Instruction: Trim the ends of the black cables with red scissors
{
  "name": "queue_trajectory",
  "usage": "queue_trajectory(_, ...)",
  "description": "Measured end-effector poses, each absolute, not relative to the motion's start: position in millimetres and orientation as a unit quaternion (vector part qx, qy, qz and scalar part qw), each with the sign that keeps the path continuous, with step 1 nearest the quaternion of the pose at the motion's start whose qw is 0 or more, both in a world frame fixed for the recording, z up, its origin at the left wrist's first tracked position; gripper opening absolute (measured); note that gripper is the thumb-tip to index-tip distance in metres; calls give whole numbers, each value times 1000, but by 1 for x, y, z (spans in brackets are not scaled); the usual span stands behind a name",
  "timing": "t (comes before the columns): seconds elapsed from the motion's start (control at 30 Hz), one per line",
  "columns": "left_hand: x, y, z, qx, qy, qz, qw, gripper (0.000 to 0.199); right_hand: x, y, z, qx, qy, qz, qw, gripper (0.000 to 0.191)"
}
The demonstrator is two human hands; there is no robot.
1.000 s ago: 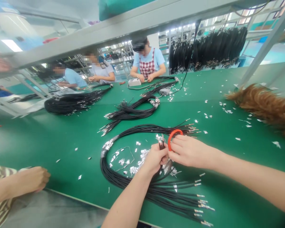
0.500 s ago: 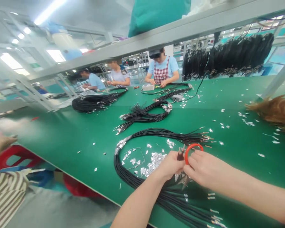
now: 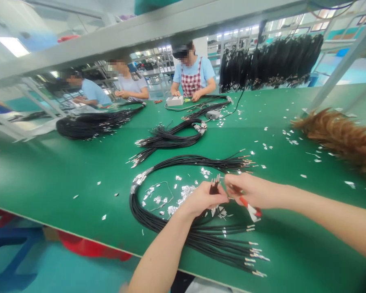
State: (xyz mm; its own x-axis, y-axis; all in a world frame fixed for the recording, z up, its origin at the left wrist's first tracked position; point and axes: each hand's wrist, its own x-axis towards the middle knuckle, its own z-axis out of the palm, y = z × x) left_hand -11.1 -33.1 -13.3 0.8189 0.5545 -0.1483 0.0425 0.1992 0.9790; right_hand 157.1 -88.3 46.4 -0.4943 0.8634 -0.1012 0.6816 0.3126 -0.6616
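Observation:
Over the green table [image 3: 79, 171], my left hand [image 3: 205, 199] is closed around a few black cables [image 3: 214, 188], their silvery ends poking up above the fingers. Close beside it, my right hand [image 3: 247, 189] is curled with red-handled scissors [image 3: 244, 201] tucked in the palm. Its fingertips pinch close to the cable ends; what lies between them is too small to make out. Below both hands curves a bundle of black cables [image 3: 161, 221], wrapped in silvery material [image 3: 139, 179] at the left bend. Foil scraps [image 3: 186, 193] are heaped inside the curve.
More cable bundles [image 3: 183, 140] lie farther back, with a large black bundle [image 3: 91, 124] at left. Brown fibrous material [image 3: 338, 134] rests at right. Several people sit across the table, one in a checked apron [image 3: 191, 84]. A grey shelf beam [image 3: 125, 40] crosses overhead.
The scissors have swung round in my right hand, their red loop no longer upright by the cables. My right fingers now pinch at the cable tips. Another person's arm has left view at left.

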Motion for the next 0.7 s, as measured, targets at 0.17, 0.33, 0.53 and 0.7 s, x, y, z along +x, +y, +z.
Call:
queue_trajectory(0.17, -18, -32, -10, 646, 236, 217, 692, 14, 155, -83, 11, -393, -480, 707, 341, 27)
queue_trajectory(0.33, -17, -32, -17, 766, 262, 401, 428, 10, 140, -89, -11, -326, -285, 761, 482, 30)
queue_trajectory(0.53, -15, -30, -17, 667, 335, 538, 390, 8, 130, -97, 16, -349, -363, 660, 558, 26)
queue_trajectory(0.7, -13, -25, -11, 492, 312, 540, 607, 5, 114, -68, 6, -462, -397, 486, 627, 27)
